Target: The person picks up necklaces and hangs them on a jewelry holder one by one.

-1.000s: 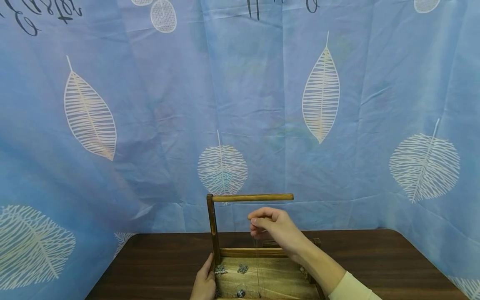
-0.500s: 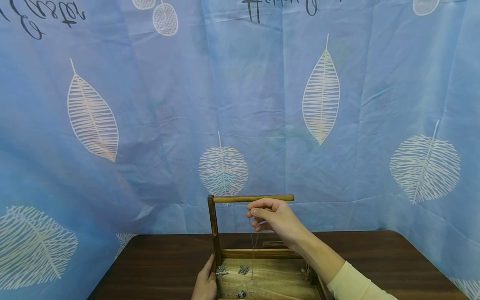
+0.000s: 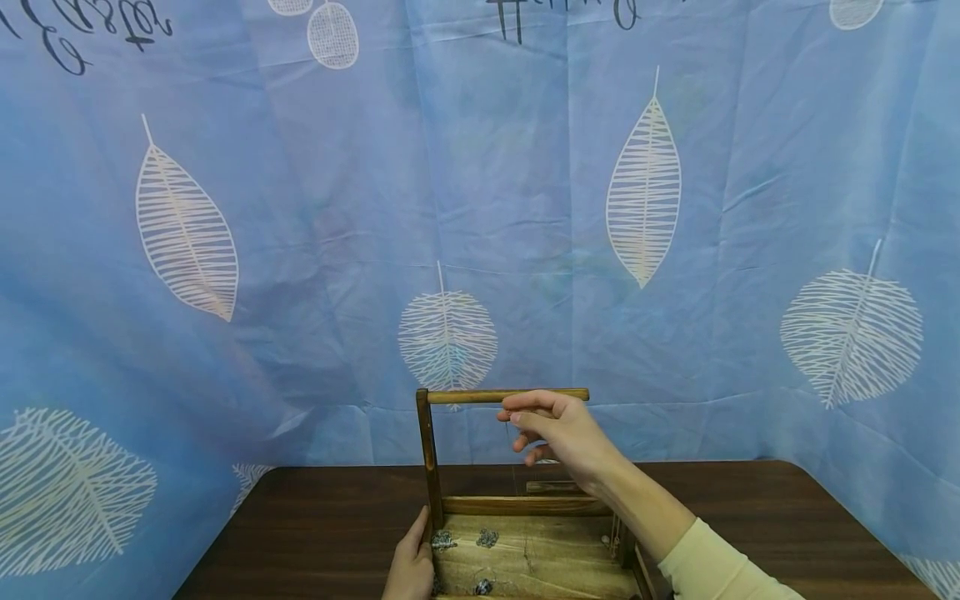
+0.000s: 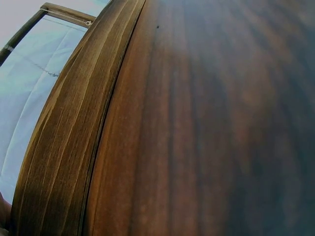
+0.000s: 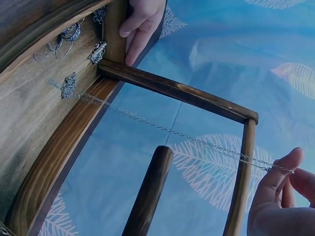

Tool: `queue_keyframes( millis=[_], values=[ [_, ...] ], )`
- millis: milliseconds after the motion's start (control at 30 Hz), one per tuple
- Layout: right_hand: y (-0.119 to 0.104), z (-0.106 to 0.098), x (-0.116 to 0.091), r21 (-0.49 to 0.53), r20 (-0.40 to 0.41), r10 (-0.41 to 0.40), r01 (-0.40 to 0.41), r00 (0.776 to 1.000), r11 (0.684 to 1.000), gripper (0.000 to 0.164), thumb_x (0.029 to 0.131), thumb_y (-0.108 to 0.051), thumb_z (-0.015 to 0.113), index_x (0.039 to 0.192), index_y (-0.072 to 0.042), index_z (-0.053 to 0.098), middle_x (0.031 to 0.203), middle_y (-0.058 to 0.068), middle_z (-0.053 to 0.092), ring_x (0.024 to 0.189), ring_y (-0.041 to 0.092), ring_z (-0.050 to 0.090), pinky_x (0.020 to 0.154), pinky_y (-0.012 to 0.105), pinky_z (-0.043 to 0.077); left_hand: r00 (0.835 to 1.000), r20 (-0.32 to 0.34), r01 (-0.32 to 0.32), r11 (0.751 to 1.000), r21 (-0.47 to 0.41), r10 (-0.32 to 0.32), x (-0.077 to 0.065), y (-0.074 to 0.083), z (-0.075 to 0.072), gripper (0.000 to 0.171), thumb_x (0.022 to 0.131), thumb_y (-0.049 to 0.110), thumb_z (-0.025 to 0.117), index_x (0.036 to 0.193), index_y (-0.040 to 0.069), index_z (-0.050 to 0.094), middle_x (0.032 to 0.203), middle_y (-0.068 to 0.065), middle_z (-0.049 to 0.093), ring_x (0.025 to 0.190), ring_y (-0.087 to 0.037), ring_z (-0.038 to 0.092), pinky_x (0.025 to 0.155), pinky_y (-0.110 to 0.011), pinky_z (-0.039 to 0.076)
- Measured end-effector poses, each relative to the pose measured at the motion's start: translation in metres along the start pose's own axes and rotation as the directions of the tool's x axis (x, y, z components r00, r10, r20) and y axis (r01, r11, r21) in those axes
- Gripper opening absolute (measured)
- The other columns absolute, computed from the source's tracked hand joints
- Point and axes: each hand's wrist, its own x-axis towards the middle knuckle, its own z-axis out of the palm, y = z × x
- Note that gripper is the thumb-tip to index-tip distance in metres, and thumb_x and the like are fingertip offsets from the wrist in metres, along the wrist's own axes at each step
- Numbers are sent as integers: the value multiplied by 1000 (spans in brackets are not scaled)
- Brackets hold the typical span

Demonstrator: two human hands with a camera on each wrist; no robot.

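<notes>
My right hand (image 3: 558, 433) is raised below the top bar of a wooden jewelry stand (image 3: 425, 450). Between thumb and index finger it pinches a thin silver necklace chain (image 5: 170, 130), while the other fingers are loosely bent. In the right wrist view the chain runs slantwise from the fingertips back to the stand's tray floor. My left hand (image 3: 411, 562) grips the tray's left side wall, with the thumb along its top in the head view. Little clumps of silver chain (image 3: 487, 537) lie on the tray floor near that wall.
The stand is on a dark wood table (image 3: 322, 533). Behind the tray shows a shorter wooden bar (image 3: 551, 487), with a free end in the right wrist view. More thin chains (image 3: 617, 537) hang at the tray's right side. A blue leaf-print cloth (image 3: 525, 208) covers the background.
My right hand has risen from above the tray to just under the top bar, drawing the chain up with it. The left hand keeps its place on the tray wall.
</notes>
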Motion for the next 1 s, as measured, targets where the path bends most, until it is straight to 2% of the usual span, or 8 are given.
queue_keyframes(
  millis=[433, 867, 1000],
  values=[
    [6, -11, -3, -4, -25, 23, -23, 999, 1000, 35, 101, -9, 60, 134, 4, 58, 119, 11, 69, 78, 17, 68, 61, 31, 59, 1000, -10, 23, 1000, 4, -23, 3, 2, 1, 58, 95, -15, 30, 151, -20, 15, 153, -44, 12, 139, -60, 14, 110, -70, 23],
    [20, -29, -15, -22, -63, 54, -55, 997, 998, 40, 102, -13, 60, 137, 5, 56, 120, 11, 68, 81, 18, 69, 63, 32, 60, 998, -24, 57, 998, 12, -57, 3, 4, 1, 57, 96, -14, 29, 151, -19, 16, 153, -43, 14, 140, -60, 15, 109, -69, 24],
    [20, -33, -17, -21, -69, 55, -57, 996, 998, 42, 102, -16, 61, 138, 5, 55, 121, 10, 68, 82, 18, 69, 65, 32, 60, 999, -19, 50, 999, 16, -50, 2, 3, 1, 57, 95, -15, 29, 151, -20, 15, 153, -44, 13, 139, -60, 14, 109, -70, 23]
  ],
)
